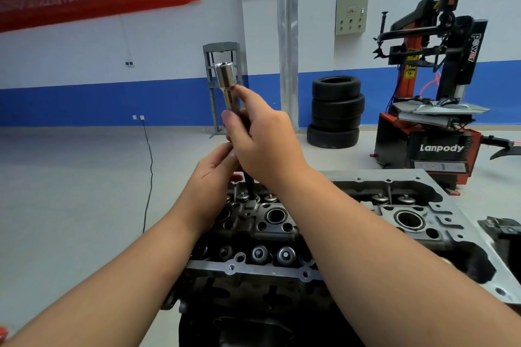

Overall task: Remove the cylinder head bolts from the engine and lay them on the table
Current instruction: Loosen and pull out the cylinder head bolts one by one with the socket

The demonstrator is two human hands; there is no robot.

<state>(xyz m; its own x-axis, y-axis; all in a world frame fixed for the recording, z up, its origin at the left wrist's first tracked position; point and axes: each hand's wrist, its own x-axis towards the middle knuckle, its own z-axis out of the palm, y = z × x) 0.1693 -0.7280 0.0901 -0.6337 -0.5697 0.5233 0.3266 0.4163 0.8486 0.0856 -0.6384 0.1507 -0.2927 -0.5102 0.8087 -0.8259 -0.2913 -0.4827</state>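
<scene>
Gripping a long cylinder head bolt (244, 177) with a chrome socket (227, 79) on its upper end, both hands are raised above the cylinder head (282, 222). The right hand (262, 138) is curled round the upper shank just under the socket, index finger laid along the socket's side; the left hand (217, 175) pinches the dark shank lower down. The bolt's lower end looks to sit just at or in its hole among the valve springs (259, 253); whether it is clear of the hole I cannot tell. Judging by its look, the bolt is stiff steel, fairly heavy for its thickness and probably oily, so slippery. A hold on the shank near the middle, with a second grip under the socket, should keep it from sliding.
</scene>
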